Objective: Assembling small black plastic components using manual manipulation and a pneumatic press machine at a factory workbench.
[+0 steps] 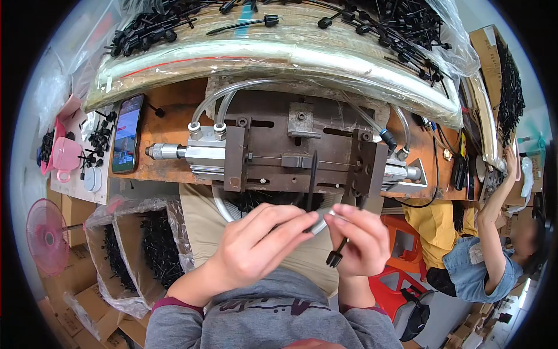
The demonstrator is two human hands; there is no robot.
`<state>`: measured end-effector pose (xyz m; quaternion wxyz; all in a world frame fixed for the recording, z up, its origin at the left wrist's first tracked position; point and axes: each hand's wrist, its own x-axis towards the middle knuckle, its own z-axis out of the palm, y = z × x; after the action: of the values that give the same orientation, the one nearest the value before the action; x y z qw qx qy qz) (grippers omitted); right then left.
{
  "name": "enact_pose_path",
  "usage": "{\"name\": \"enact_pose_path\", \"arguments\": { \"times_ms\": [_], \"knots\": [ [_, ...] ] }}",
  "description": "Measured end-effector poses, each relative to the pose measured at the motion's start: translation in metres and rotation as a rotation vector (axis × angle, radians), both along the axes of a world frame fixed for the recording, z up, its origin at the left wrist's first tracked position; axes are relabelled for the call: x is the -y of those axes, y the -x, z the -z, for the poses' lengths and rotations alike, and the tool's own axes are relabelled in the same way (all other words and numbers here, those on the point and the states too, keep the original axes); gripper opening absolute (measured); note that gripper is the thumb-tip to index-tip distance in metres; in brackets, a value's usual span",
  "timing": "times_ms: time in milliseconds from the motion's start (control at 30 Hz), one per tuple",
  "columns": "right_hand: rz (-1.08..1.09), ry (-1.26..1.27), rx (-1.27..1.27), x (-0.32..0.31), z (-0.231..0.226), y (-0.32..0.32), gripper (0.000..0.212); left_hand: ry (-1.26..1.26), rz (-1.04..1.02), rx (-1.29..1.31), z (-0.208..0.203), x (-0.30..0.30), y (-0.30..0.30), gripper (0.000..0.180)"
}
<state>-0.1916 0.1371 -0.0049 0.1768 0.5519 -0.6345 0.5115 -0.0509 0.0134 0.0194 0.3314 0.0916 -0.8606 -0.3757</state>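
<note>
My left hand (256, 241) is closed in a pinch in front of the metal fixture (267, 139). A thin black rod (313, 174) rises from its fingertips across the fixture's front. My right hand (363, 241) is closed on a black plastic stem with a toothed head (334, 259), head pointing down. Between the fingertips of both hands shows a small pale grey piece (319, 224); its kind cannot be made out. The fingers hide where the parts meet. On the fixture, a small metal block (296, 160) sits in the middle on a thin horizontal rod.
Air cylinders (207, 158) with clear hoses (232, 87) flank the fixture. Heaps of black stems (401, 29) lie on the plastic-wrapped ledge behind. A phone (127, 135) and pink cup (65, 154) stand left, above bagged boxes (136, 256) and a fan (47, 237). A co-worker (485, 262) works at right.
</note>
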Motion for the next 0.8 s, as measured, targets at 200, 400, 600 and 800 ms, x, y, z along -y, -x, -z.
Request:
{"name": "enact_pose_path", "arguments": {
  "times_ms": [200,400,600,800],
  "knots": [
    [-0.144,0.077,0.239,0.0,-0.007,0.004,0.06,0.365,-0.144,0.125,0.021,0.008,0.01,0.032],
    [-0.234,0.327,0.555,0.003,-0.001,-0.004,0.059,0.402,-0.135,0.21,0.016,0.013,0.019,0.027],
    [-0.163,-0.151,0.17,-0.01,-0.013,0.003,0.04,0.394,-0.155,0.236,0.017,0.012,0.017,0.026],
    [-0.111,-0.231,0.002,0.003,-0.009,0.002,0.031,0.388,-0.149,0.203,0.019,0.015,0.016,0.026]
  ]
}}
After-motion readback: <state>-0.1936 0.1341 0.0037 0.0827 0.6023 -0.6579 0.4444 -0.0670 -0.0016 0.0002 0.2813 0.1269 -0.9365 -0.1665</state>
